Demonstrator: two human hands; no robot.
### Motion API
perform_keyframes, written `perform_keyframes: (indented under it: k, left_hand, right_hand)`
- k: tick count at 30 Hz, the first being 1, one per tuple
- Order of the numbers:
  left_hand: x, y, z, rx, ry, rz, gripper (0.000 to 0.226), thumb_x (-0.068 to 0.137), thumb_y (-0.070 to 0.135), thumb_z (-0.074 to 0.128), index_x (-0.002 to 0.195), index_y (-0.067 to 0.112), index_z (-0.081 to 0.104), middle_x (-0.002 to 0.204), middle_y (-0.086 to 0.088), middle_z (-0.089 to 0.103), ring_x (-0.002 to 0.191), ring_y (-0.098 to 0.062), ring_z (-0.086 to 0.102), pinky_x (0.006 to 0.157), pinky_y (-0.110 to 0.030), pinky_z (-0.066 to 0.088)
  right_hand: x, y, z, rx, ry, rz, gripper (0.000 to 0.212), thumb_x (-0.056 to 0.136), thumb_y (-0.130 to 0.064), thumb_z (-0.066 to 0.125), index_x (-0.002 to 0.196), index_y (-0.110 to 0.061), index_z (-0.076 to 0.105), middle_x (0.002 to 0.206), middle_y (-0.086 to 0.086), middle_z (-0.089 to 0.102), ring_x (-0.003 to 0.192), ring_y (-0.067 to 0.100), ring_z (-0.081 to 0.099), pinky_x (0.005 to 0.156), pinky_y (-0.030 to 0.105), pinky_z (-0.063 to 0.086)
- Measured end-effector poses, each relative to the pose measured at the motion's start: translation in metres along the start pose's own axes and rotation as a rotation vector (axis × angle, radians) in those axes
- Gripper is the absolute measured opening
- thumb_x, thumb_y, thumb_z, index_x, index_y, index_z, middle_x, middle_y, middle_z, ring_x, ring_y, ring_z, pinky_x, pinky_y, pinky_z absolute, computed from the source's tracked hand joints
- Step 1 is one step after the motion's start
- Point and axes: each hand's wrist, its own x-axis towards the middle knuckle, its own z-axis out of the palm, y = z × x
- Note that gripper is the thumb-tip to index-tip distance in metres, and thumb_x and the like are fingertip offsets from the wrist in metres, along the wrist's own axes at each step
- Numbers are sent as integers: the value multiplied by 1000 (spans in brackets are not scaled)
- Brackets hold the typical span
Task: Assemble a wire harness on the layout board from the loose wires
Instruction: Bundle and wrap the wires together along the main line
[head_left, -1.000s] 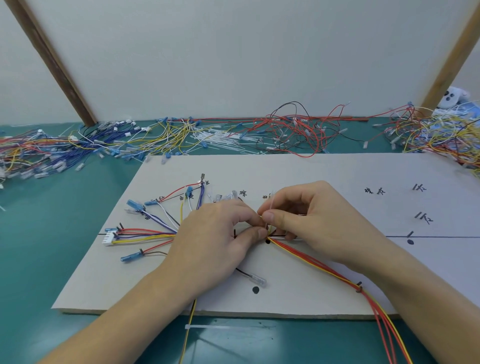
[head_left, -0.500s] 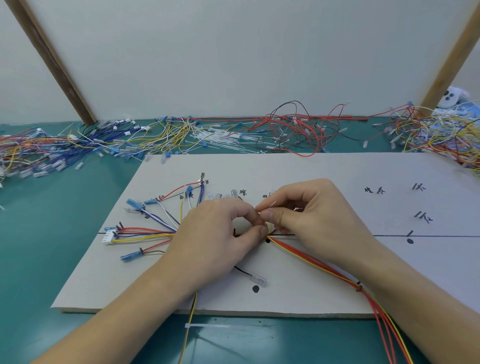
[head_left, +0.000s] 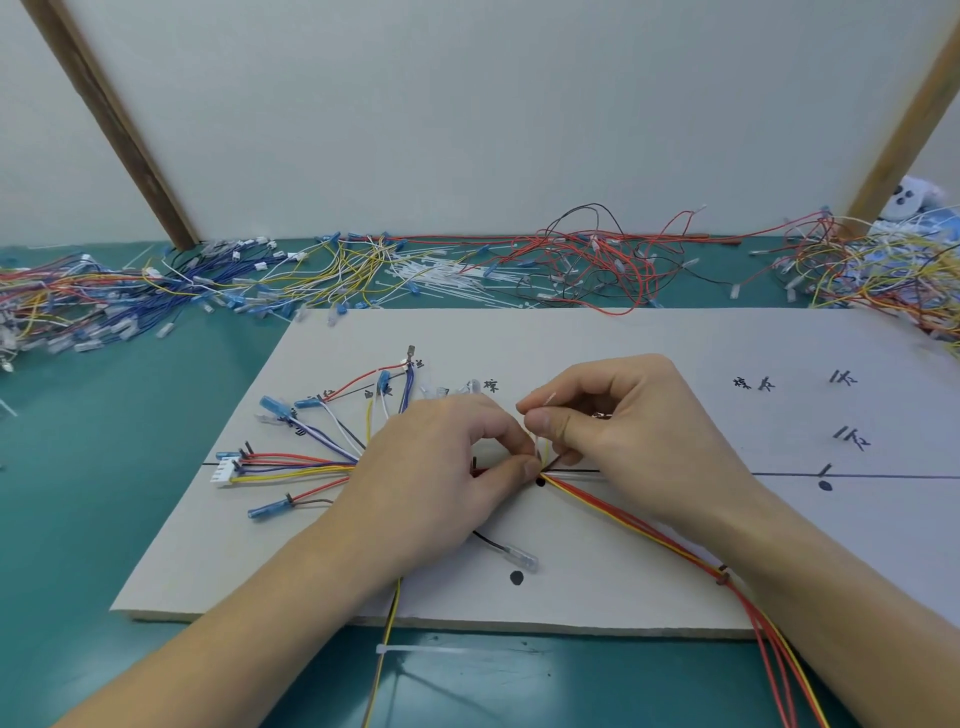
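Looks like the tie-off step at the first junction of the harness. The wire bundle (head_left: 519, 470) lies along the black line on the layout board (head_left: 623, 343), fanned out on the left into blue terminals and a white connector (head_left: 224, 472), with red and yellow tails running off the near right edge.

The left hand (head_left: 441, 478) pinches the bundle right at the junction, thumb and forefinger closed on it. The right hand (head_left: 613, 431) is closed too, pinching the thin pale tail of a cable tie (head_left: 543, 415) that stands up just above the bundle. Can't tell if the tie's head is already threaded, the fingers hide it.

My guess for the next move: pull the tail snug while the left hand keeps the wires bunched on the mark, so nothing slides off the line.

A spare cable tie (head_left: 431, 649) lies on the teal tabletop (head_left: 104, 519) just in front of the board, and the loose wires (head_left: 571, 265) are heaped along the back.
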Motion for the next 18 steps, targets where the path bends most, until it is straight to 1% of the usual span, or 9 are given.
perform_keyframes:
  k: [1,4,5,7,10,12,14,18]
  left_hand:
    - [-1,0,0,3,3,5,9,90,43,73,81,43,69,92,23,66,66,8,52,63,-28,36]
    - [-2,0,-1,-21,1,3,5,89,40,73,84,41,72,90,23,67,63,8,53,63,-26,35]
    - [-2,0,-2,-28,-3,-2,3,87,39,72,86,41,74,89,24,66,63,9,53,63,-24,35]
    - [-2,0,-1,-24,-2,1,9,83,39,67,88,42,75,87,27,65,64,11,53,63,-20,34]
    - [-3,1,0,-37,8,2,14,79,44,63,87,42,74,88,26,66,64,13,53,63,-20,34]
    - [-3,1,1,-55,24,-2,13,79,48,65,85,42,74,88,23,68,62,10,53,62,-22,35]
    - [-3,1,1,-54,40,-11,11,80,50,67,84,42,73,84,23,67,61,5,54,60,-24,34]
    - [-3,1,1,-39,62,-28,4,83,45,75,83,41,72,74,31,60,61,5,53,58,-25,32]
  right_hand:
    - [0,-1,-1,10,-10,13,15,85,-5,79,82,-19,81,80,-4,78,64,8,65,67,38,59]
    - [0,-3,-7,68,-47,60,13,91,-7,74,94,-18,80,78,2,77,59,10,63,60,26,57]
    - [0,-4,-9,85,-46,79,13,93,-9,72,98,-18,79,78,5,76,59,10,63,59,24,56]
    - [1,-4,-13,85,-41,109,11,95,-11,70,102,-17,78,80,9,76,59,10,62,58,23,56]
    - [-1,-4,-15,59,-113,144,7,94,-14,71,93,-16,78,83,9,77,60,11,63,59,25,56]
    - [-2,-4,-13,41,-151,140,11,93,-12,72,85,-18,78,88,12,78,60,12,64,61,30,56]
    - [-2,-4,-12,30,-146,118,15,91,-10,75,79,-18,77,90,14,77,60,15,66,61,32,57]
    - [-2,-4,-11,10,-100,45,16,89,-9,77,78,-21,76,83,8,77,60,16,66,63,38,58]
